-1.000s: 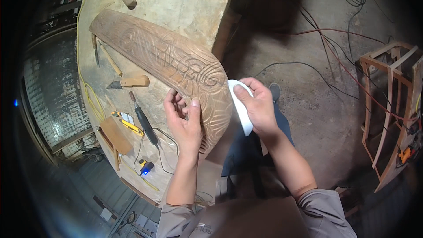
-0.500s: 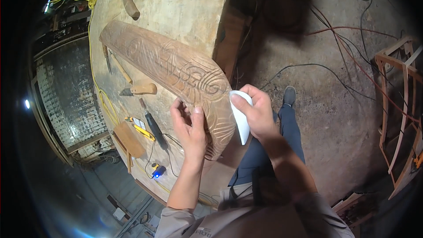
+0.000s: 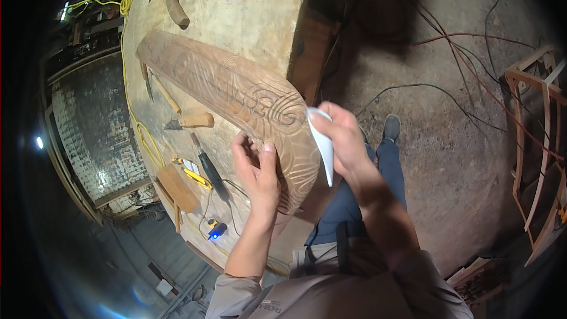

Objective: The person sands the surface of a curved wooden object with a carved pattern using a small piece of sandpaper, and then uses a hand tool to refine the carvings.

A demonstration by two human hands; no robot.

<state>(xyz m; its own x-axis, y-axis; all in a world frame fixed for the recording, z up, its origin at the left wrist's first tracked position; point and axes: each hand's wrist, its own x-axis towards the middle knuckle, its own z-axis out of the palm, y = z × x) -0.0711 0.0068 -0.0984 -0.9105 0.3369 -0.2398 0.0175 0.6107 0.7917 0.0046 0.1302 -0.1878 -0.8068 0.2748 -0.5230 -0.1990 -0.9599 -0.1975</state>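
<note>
A long carved wooden panel [image 3: 227, 80] with swirling relief lies slantwise on the workbench, its wide near end at the bench's right edge. My left hand [image 3: 260, 174] grips the panel's left edge near that end, thumb on top and fingers curled at the side. Pinched in my right hand [image 3: 344, 142] is a folded white sheet [image 3: 321, 145], which looks like paper. Its upper tip meets the panel's right edge, while the lower corner hangs free over the floor side. The face of the sheet toward the wood is hidden.
Left of the panel lie a wooden-handled blade [image 3: 195, 120], a black-handled tool [image 3: 209, 168], a yellow utility knife [image 3: 198, 178] and a wooden block [image 3: 178, 188]. A small device [image 3: 217, 229] glows blue. Cables [image 3: 422, 85] cross the floor; a wooden frame [image 3: 531, 159] stands right.
My right hand and the folded white sheet have shifted slightly up along the panel's right edge, and the sheet now shows a narrower side. My left hand keeps its hold.
</note>
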